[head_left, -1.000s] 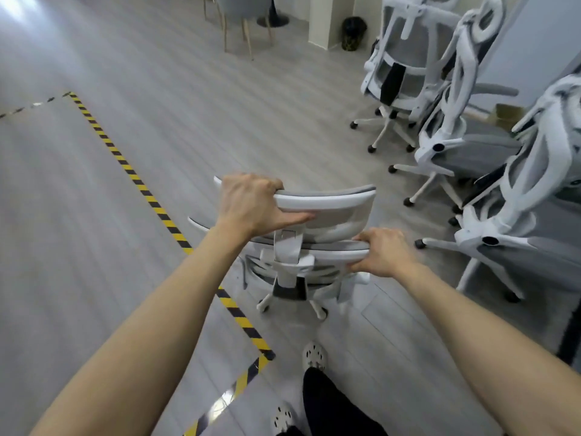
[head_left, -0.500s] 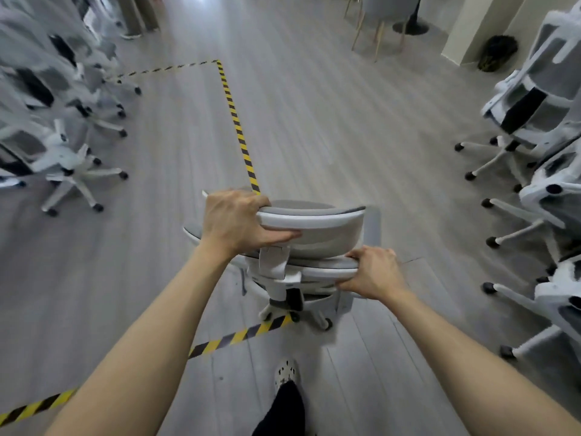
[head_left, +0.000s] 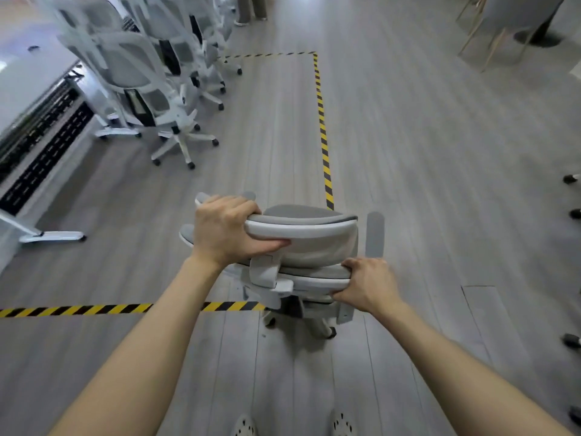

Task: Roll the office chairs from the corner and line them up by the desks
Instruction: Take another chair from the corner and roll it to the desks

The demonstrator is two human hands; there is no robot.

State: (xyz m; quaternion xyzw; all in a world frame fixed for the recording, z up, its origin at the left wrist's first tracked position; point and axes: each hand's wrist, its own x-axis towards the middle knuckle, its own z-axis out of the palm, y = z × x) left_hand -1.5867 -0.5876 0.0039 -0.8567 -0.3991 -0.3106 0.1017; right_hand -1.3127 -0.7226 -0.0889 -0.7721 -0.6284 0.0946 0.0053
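Observation:
A white and grey office chair stands right in front of me, seen from above and behind. My left hand grips the left end of its headrest. My right hand holds the top right edge of its backrest, lower down. Its castors rest on the wooden floor next to a strip of yellow-black tape. A row of matching chairs stands at the upper left along a white desk.
Yellow-black tape runs away from me and turns left at the far end. Castors of other chairs show at the right edge. A grey chair with wooden legs stands at the far right. A person's legs appear at the top.
The view has swung left: the corner chairs slid off to the right and the desk row came into view. Both hands kept their hold as the chair rolled forward over the tape.

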